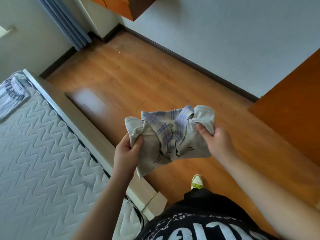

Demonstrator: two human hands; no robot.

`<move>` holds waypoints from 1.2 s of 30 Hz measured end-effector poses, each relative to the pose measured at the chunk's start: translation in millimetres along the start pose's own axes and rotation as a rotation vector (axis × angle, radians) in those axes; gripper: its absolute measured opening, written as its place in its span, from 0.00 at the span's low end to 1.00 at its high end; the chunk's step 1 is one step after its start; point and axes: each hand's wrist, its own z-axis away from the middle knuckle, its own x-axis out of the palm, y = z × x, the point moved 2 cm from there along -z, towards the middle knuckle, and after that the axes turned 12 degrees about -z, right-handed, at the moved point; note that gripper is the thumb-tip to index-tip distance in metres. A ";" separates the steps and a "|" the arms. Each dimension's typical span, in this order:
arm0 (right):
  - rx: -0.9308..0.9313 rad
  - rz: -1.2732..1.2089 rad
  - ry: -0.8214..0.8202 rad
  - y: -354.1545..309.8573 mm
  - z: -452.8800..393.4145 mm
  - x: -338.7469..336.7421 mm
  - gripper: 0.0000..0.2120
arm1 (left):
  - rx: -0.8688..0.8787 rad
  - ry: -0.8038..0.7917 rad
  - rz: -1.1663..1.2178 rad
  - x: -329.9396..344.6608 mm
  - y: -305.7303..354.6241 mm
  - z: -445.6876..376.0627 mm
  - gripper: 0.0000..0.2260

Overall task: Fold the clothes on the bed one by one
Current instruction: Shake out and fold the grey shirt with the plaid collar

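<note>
Black shirt [199, 224] with pale lettering fills the lower edge, worn by the person looking down. Just beyond it one shoe [196, 182] with green trim stands on the wood floor [138, 70]. Both bare forearms reach forward. The left hand [127, 150] grips one bunched side of a garment [170, 135], thumb on top and fingers curled under the cloth. The right hand [216, 142] pinches the other side, thumb pressed on a gathered fold. The garment is beige with a plaid collar in blue and lilac and small dark prints low on the front; it hangs crumpled in the air between the hands, over the floor and just beside the bed's edge. To the left lies the quilted mattress [39, 153], with a folded grey top [11, 94] at its far corner. Farther off are a blue curtain [69, 26], a pale wall [225, 32] and an orange cabinet [121, 6].
</note>
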 end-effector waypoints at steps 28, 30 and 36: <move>-0.187 0.058 -0.356 -142.9 -237.6 309.7 0.05 | -0.053 0.356 0.249 -208.0 -9.0 -239.8 0.10; -0.180 0.080 -0.353 -148.2 -265.9 325.0 0.07 | -0.045 0.368 0.219 -220.1 -5.2 -267.6 0.12; -0.166 0.081 -0.418 -156.6 -362.3 381.4 0.04 | -0.063 0.380 0.176 -236.1 8.6 -366.7 0.12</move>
